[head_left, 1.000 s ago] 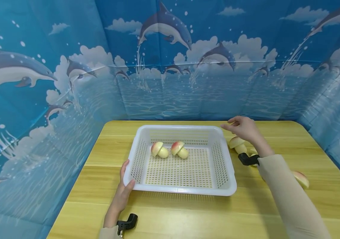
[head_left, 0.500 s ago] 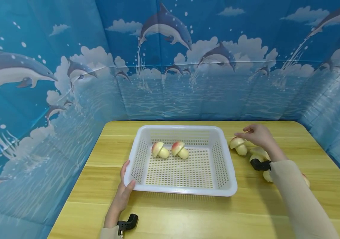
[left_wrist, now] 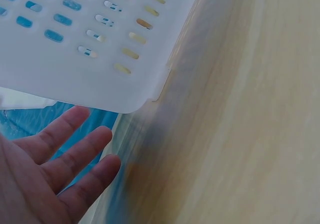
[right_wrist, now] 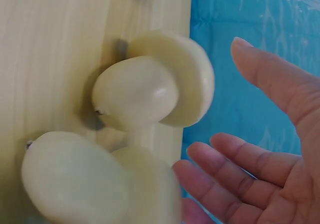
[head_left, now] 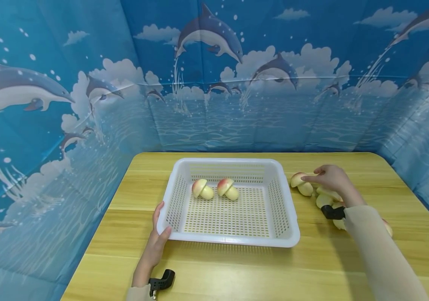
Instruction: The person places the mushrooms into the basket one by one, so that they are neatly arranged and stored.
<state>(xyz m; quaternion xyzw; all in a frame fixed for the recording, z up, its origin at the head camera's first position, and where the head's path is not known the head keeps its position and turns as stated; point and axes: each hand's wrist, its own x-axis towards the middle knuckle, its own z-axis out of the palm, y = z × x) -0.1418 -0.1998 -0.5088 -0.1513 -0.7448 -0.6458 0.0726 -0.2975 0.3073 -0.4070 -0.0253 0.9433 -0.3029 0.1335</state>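
Observation:
Two toy mushrooms with pink-flushed caps, a left one (head_left: 203, 189) and a right one (head_left: 228, 189), lie inside the white plastic basket (head_left: 233, 239). My left hand (head_left: 154, 244) holds the basket's front-left corner, thumb on the rim; its other fingers (left_wrist: 82, 169) stretch out below in the left wrist view. To the basket's right, my right hand (head_left: 331, 179) hovers over a toy mushroom (head_left: 304, 189). In the right wrist view, thumb and fingers are spread apart beside that mushroom (right_wrist: 135, 91), with a visible gap. A second mushroom (right_wrist: 70, 176) lies nearer.
More toy mushrooms (head_left: 324, 200) lie on the wooden table (head_left: 237, 276) under and beside the right forearm, partly hidden by it. A blue dolphin-print curtain (head_left: 214, 121) stands behind the table and along its sides.
My right hand has moved right from beside the basket's back-right corner, then lowered toward the nearest mushroom outside. The left hand and basket have stayed in place.

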